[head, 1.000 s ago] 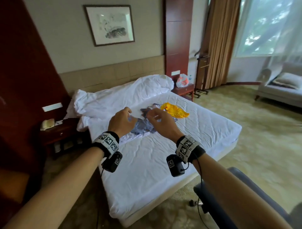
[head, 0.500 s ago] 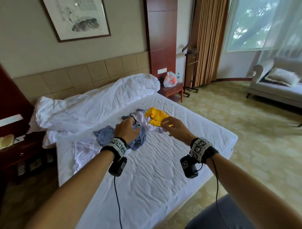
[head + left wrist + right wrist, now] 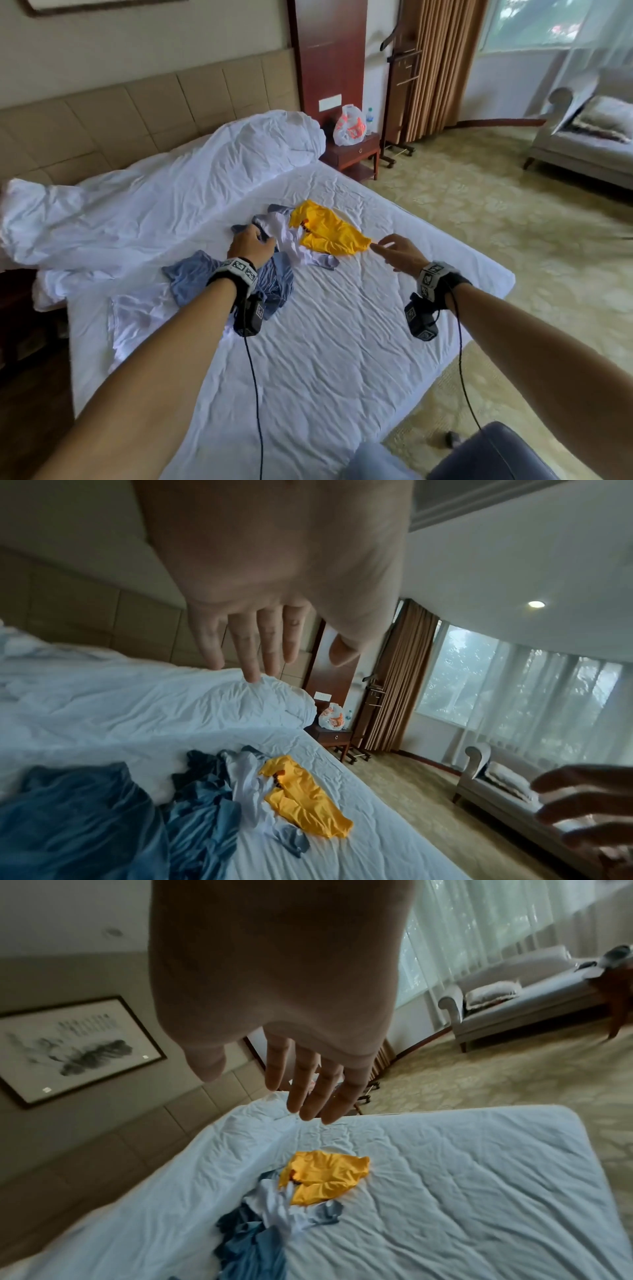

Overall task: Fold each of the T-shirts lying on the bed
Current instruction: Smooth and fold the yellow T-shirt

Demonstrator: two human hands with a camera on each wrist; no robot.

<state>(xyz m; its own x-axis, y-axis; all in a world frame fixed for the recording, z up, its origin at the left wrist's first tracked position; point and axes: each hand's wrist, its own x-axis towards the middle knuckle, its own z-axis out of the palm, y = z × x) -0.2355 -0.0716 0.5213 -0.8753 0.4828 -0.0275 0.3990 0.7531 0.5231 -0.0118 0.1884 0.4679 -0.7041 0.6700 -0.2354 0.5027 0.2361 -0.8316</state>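
Note:
Three crumpled T-shirts lie in a heap on the white bed (image 3: 342, 342): a yellow one (image 3: 327, 231) to the right, a white one (image 3: 294, 245) in the middle and a blue one (image 3: 195, 277) to the left. My left hand (image 3: 251, 245) hovers over the blue and white shirts; the left wrist view shows its fingers (image 3: 260, 656) straight and holding nothing. My right hand (image 3: 394, 251) is spread just right of the yellow shirt's edge, and its fingers (image 3: 308, 1091) are straight and empty above the yellow shirt (image 3: 325, 1175).
A rumpled white duvet (image 3: 154, 192) is piled along the padded headboard. A wooden nightstand (image 3: 356, 154) with a plastic bag stands at the bed's far right corner. A sofa (image 3: 589, 137) sits by the window, and a dark chair (image 3: 486, 455) is near my right.
The view has closed in on the bed and tilted down. Both hands have spread apart, the left hand staying over the blue shirt and the right hand moving right past the yellow one.

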